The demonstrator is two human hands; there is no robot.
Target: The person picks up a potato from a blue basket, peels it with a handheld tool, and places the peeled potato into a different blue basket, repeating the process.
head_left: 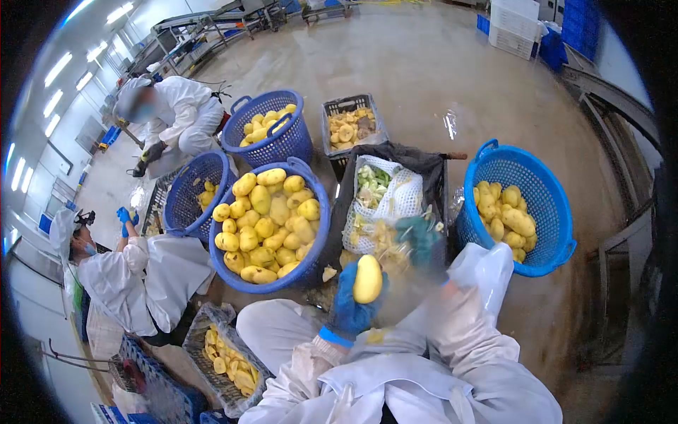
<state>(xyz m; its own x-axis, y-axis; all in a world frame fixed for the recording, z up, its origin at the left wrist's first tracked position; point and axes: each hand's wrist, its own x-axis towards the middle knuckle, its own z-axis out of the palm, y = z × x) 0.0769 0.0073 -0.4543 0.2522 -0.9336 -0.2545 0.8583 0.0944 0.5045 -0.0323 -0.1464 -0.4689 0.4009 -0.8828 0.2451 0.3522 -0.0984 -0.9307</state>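
Note:
My left hand (pixel 354 302), in a blue glove, is wrapped round a peeled yellow potato (pixel 367 279) in front of my lap. My right hand (pixel 418 239), in a dark green glove, is smeared by motion over the peelings; its fingers and anything in them cannot be made out. Below both hands, yellowish peelings (pixel 385 244) lie on a crate lined with dark cloth (pixel 346 201). White foam netting (pixel 406 192) and green scraps (pixel 372 185) are in that crate. To its left a blue-purple basket (pixel 319 244) is full of peeled potatoes (pixel 261 226).
At the right, a blue basket (pixel 554 205) holds more potatoes (pixel 508 215). Other baskets (pixel 282 145) stand at the upper left, with a grey crate (pixel 381 134) beyond. Two co-workers (pixel 145 279) in white are at the left. A crate of cut pieces (pixel 229 360) sits lower left.

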